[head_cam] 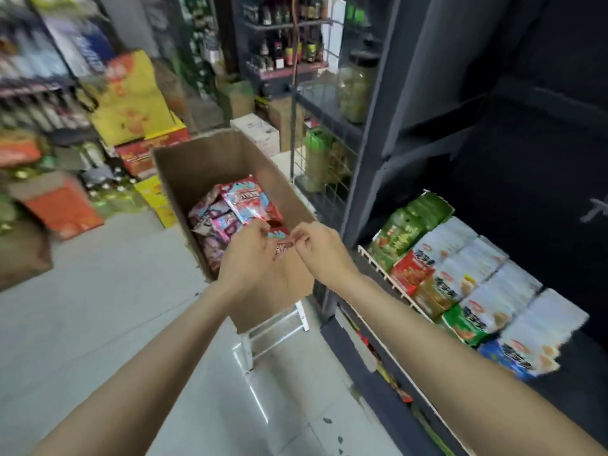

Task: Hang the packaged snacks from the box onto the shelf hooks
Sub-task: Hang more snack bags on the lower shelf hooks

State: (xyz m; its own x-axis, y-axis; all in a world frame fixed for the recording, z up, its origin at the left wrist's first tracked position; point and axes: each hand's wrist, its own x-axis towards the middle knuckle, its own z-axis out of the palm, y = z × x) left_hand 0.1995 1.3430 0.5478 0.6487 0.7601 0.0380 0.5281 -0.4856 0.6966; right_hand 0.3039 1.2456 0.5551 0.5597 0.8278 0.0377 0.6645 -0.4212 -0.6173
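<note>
An open cardboard box (pixel 197 166) stands on a white stool (pixel 276 327) in the aisle and holds several pink and red snack packets (pixel 243 202). Over the box's near end both hands meet on one red packet (pixel 282 246). My left hand (pixel 248 255) grips its left side with curled fingers, and my right hand (pixel 320 246) pinches its top edge. Most of that packet is hidden behind my hands. The dark shelf unit (pixel 493 126) rises on the right. No hooks can be made out in the blurred view.
A lower shelf holds rows of green, red and white snack packs (pixel 460 268) behind a white wire rail (pixel 378 268). Stacked cartons (pixel 135 103) and goods line the left wall. A wire rack with jars (pixel 352 90) stands behind the box. Grey tiled floor (pixel 98 307) spreads to the left.
</note>
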